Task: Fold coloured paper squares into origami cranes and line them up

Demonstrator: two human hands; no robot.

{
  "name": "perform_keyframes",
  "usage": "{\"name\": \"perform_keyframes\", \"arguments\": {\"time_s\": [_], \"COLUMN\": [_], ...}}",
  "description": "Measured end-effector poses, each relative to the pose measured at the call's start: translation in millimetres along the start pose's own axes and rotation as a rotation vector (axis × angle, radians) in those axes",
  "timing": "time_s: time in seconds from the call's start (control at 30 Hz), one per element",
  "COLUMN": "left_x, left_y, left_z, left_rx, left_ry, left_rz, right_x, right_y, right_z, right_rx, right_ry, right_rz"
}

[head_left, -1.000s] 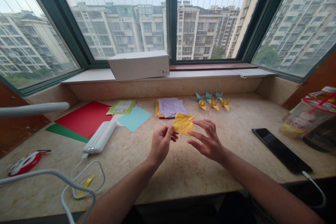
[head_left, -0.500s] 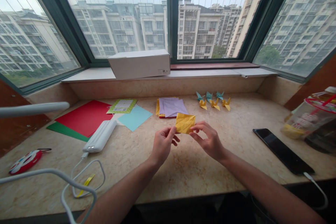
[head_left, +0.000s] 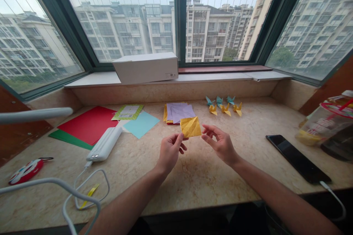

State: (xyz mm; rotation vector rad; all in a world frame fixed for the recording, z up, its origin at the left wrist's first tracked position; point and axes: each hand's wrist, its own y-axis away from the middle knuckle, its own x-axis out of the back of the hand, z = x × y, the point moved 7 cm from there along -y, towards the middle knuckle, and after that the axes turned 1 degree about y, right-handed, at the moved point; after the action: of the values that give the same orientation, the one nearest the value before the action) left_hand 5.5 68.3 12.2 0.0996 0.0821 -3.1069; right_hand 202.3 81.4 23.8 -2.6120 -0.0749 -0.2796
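A square of creased yellow origami paper [head_left: 191,127] is raised above the counter, in front of the stack of folded sheets. My left hand [head_left: 170,150] pinches its lower left corner between thumb and fingers. Just beyond the paper's right edge is my right hand [head_left: 220,145], thumb and fingertips apart and nothing visible between them. Farther back on the right stand two rows of small paper cranes, blue ones [head_left: 219,101] behind yellow ones [head_left: 225,109].
Purple and yellow creased sheets [head_left: 180,112] lie behind the hands. At left are red paper [head_left: 88,125], light blue paper [head_left: 142,124], a white power bank [head_left: 106,145] and cables. A phone [head_left: 298,158] and a plastic cup [head_left: 317,125] are at right. A white box [head_left: 146,69] sits on the sill.
My right hand has let go of the yellow paper's right side and its fingers have spread. The paper has turned slightly and shifted left in my left hand.
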Motion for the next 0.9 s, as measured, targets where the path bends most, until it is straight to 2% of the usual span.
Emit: {"name": "perform_keyframes", "arguments": {"time_s": [0.33,0.57,0.9], "left_x": [0.9,0.4,-7.2], "left_y": [1,4,4], "left_z": [2,6,2], "left_rx": [-0.064,-0.15,-0.161], "left_ry": [-0.102,-0.231,-0.189], "left_rz": [0.003,0.0,-0.072], "right_x": [-7,-16,-10], "right_y": [2,3,3], "right_z": [-3,-13,-19], "right_rx": [0.011,0.078,0.053], "right_ry": [0.026,0.116,0.211], "right_rz": [-0.073,-0.198,-0.114]}}
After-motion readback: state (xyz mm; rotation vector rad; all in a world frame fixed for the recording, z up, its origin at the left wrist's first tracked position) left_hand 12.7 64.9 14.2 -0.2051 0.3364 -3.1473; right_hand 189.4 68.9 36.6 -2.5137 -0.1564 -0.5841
